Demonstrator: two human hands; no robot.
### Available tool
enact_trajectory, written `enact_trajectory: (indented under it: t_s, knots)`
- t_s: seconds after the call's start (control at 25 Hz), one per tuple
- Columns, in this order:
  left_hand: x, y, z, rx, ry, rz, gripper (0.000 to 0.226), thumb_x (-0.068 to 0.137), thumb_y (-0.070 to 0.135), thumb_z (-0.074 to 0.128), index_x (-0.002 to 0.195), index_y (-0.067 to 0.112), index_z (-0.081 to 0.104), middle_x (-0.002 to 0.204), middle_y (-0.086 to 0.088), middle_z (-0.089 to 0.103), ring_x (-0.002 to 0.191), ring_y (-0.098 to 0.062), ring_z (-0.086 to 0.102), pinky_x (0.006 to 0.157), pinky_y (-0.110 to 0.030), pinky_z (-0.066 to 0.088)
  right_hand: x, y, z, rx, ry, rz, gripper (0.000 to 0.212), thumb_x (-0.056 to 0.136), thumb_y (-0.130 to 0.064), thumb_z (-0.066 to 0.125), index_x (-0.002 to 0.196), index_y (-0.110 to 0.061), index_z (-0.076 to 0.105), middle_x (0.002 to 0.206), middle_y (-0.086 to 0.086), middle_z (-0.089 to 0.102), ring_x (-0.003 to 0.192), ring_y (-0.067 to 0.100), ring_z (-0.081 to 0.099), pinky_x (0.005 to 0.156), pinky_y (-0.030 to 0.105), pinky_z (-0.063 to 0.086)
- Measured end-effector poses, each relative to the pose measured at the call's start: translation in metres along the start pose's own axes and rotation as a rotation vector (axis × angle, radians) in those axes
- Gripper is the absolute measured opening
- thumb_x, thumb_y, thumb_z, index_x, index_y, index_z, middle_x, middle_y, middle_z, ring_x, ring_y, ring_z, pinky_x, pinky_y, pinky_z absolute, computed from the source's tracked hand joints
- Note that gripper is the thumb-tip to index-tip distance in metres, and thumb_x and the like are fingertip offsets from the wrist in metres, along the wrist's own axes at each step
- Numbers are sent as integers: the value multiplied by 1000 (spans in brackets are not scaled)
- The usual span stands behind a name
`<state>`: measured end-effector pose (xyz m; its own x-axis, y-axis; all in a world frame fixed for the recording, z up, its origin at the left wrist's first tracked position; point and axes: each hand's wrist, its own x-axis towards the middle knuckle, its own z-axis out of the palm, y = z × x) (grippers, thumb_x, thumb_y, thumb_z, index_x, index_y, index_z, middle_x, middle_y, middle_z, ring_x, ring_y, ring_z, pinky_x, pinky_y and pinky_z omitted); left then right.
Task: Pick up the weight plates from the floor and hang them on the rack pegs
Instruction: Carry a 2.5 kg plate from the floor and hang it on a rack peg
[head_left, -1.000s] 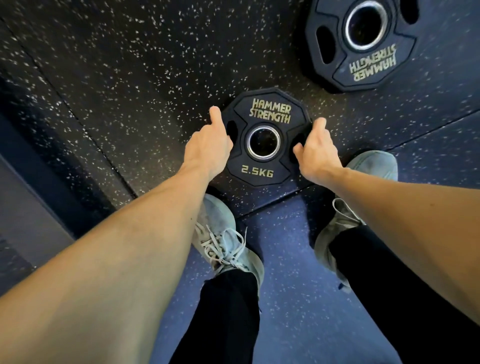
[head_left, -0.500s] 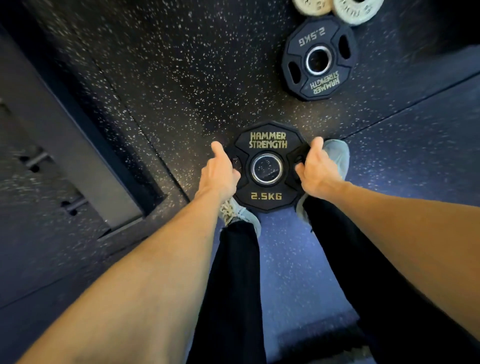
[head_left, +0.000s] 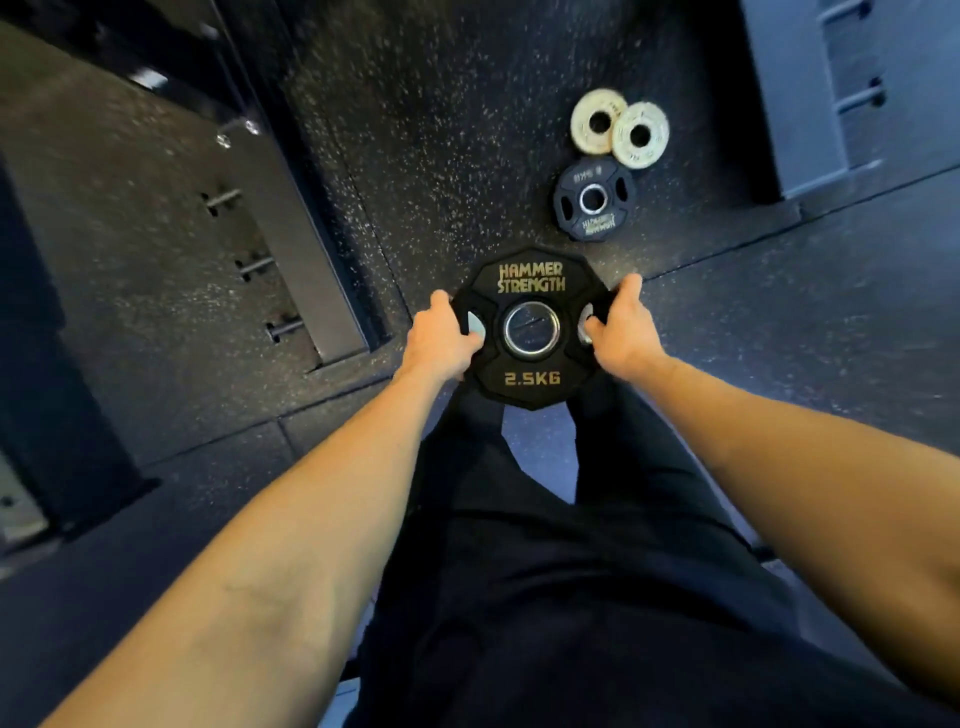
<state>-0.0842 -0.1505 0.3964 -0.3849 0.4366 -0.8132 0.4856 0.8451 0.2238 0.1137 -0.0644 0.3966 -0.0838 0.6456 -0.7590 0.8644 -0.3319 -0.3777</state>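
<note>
Both the left hand and right hand grip the plate off the floor, so next it needs carrying to what's probably the rack on the left.

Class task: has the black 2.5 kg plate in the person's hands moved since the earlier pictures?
Yes. The plate, gripped by the left hand and right hand, has risen off the speckled floor.

The fingers of both hands are hidden behind the black rubber octagonal weight plate. Beyond it, the smaller black plate's lettering is too blurred to read.
</note>
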Motion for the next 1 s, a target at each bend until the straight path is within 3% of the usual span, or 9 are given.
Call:
enact_trajectory:
  t_s: [0.08, 0.24, 0.4, 0.48, 0.6, 0.64, 0.84, 1.0]
  knots:
    - [-35, 9, -22, -13, -27, -10, 50, 82, 24, 69, 121, 6, 42, 119, -20, 57, 103, -40, 58, 81, -47, 52, -28, -15, -23, -24, -19, 73, 32, 91, -18, 56, 115, -1, 45, 120, 23, 56, 109, 37, 55, 80, 36, 42]
    - [-98, 18, -55, -88, -34, 0, 53, 80, 19, 70, 122, 4, 40, 121, -21, 54, 103, -42, 58, 82, -49, 54, -84, -33, -55, -136, -31, -42, 36, 93, -23, 51, 117, 3, 53, 119, 24, 59, 112, 39, 55, 88, 38, 44]
    - [-120, 20, -60, -89, 30, 41, 51, 80, 20, 69, 118, 5, 39, 118, -19, 55, 93, -37, 60, 65, -36, 49, -99, -41, -70, -171, 14, -138, 32, 92, -21, 50, 114, 2, 53, 115, 25, 61, 108, 40, 56, 83, 37, 44]
    - [-121, 22, -63, -91, 42, 52, 48, 81, 20, 69, 116, 5, 40, 117, -19, 56, 92, -36, 61, 68, -38, 49, -102, -45, -74, -163, 40, -146, 30, 91, -20, 50, 113, 1, 53, 114, 24, 61, 107, 40, 56, 81, 36, 44]
    - [-119, 26, -72, -119, 16, 95, 41, 82, 16, 66, 110, 7, 38, 109, -17, 57, 65, -33, 66, 56, -38, 55, -108, -44, -72, -105, 107, -135, 27, 90, -19, 50, 111, -2, 53, 112, 24, 62, 104, 40, 57, 79, 36, 43]
    - [-117, 27, -75, -113, 0, 114, 41, 82, 15, 66, 111, 7, 38, 109, -17, 56, 64, -34, 68, 55, -39, 56, -111, -42, -69, -87, 132, -119, 27, 90, -19, 50, 111, -2, 53, 112, 24, 62, 104, 40, 57, 79, 37, 44]
    - [-111, 37, -75, 132, -29, 247, 55, 83, 22, 68, 125, 2, 38, 125, -21, 55, 108, -40, 57, 83, -44, 51, -139, -22, -55, 60, 248, 36, 29, 91, -20, 50, 112, -2, 54, 114, 23, 61, 104, 39, 57, 83, 39, 45]
    - [-115, 61, -54, 280, -101, 383, 55, 82, 22, 68, 124, 4, 39, 123, -18, 56, 103, -40, 61, 75, -41, 54, -172, 20, -43, 200, 354, 160, 28, 92, -20, 49, 113, -1, 53, 115, 23, 61, 106, 39, 56, 84, 38, 45]
